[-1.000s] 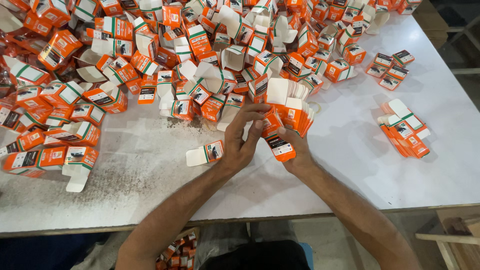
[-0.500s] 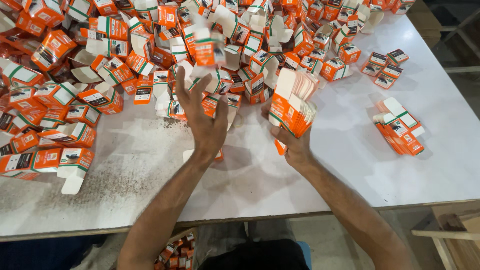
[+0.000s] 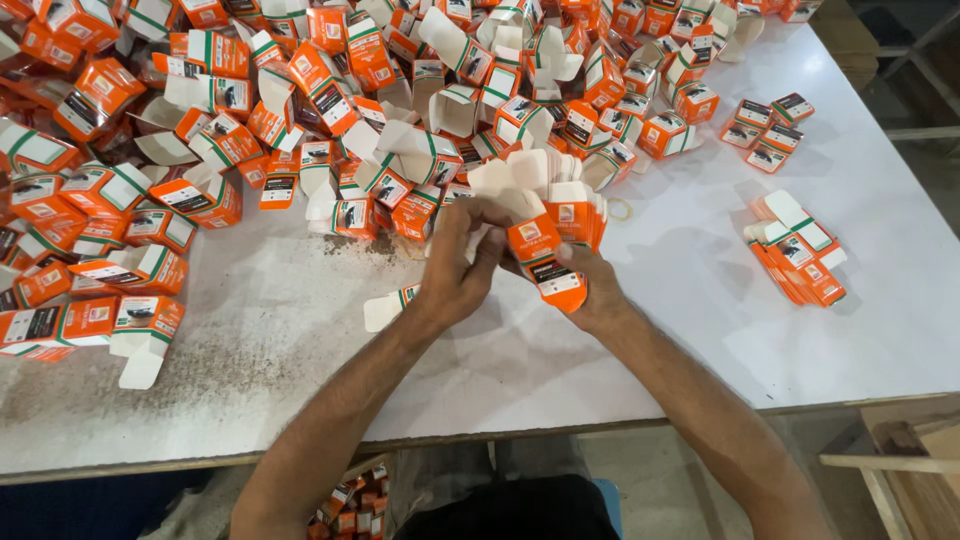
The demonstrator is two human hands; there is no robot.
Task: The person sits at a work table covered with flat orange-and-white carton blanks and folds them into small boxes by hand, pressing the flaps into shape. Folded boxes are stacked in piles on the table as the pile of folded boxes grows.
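Your right hand (image 3: 590,290) grips a stack of flattened orange cartons (image 3: 555,235); your left hand (image 3: 455,275) pinches its white flaps beside it. The cartons look light, thin and easily creased, so hold them by the folded edges.

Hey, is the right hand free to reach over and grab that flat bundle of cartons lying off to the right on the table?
Probably not as things stand: the right hand is full, gripping a stack of flattened orange cartons that the left hand also touches. The table between it and the flat bundle looks bare.
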